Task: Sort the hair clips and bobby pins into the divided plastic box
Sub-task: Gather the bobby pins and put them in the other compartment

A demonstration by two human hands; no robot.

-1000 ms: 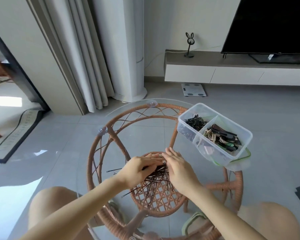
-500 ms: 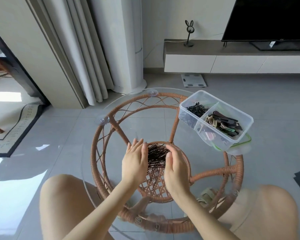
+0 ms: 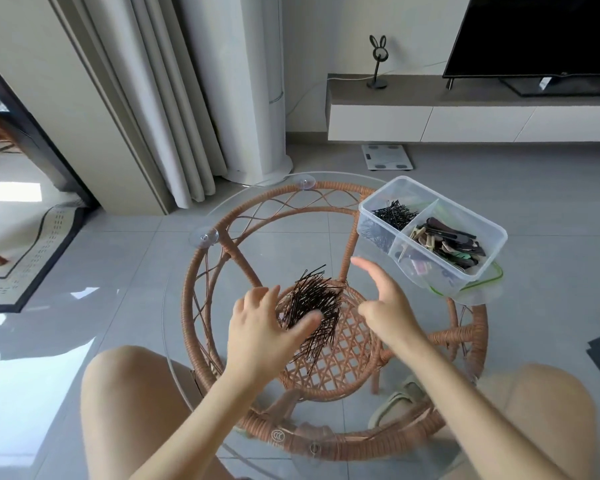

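Note:
A heap of dark bobby pins (image 3: pixel 314 308) lies gathered on the round glass tabletop (image 3: pixel 187 306). My left hand (image 3: pixel 262 325) rests flat at the heap's left edge, thumb lying across the pins, fingers spread. My right hand (image 3: pixel 383 303) hovers just right of the heap, fingers apart, holding nothing. The clear divided plastic box (image 3: pixel 478 223) stands at the table's far right. Its left compartment holds bobby pins (image 3: pixel 394 214); its right compartment holds several hair clips (image 3: pixel 447 245).
The glass top sits on a rattan frame (image 3: pixel 201 271) with a woven lower shelf. A green-rimmed lid (image 3: pixel 482 284) lies under the box. My knees flank the table's near edge. A slipper (image 3: pixel 399 400), a bathroom scale (image 3: pixel 387 156), curtains and a TV bench surround it.
Both hands swept the scattered pins into a tighter heap. Since then the right hand has lifted off and moved right, while the left stays against the heap.

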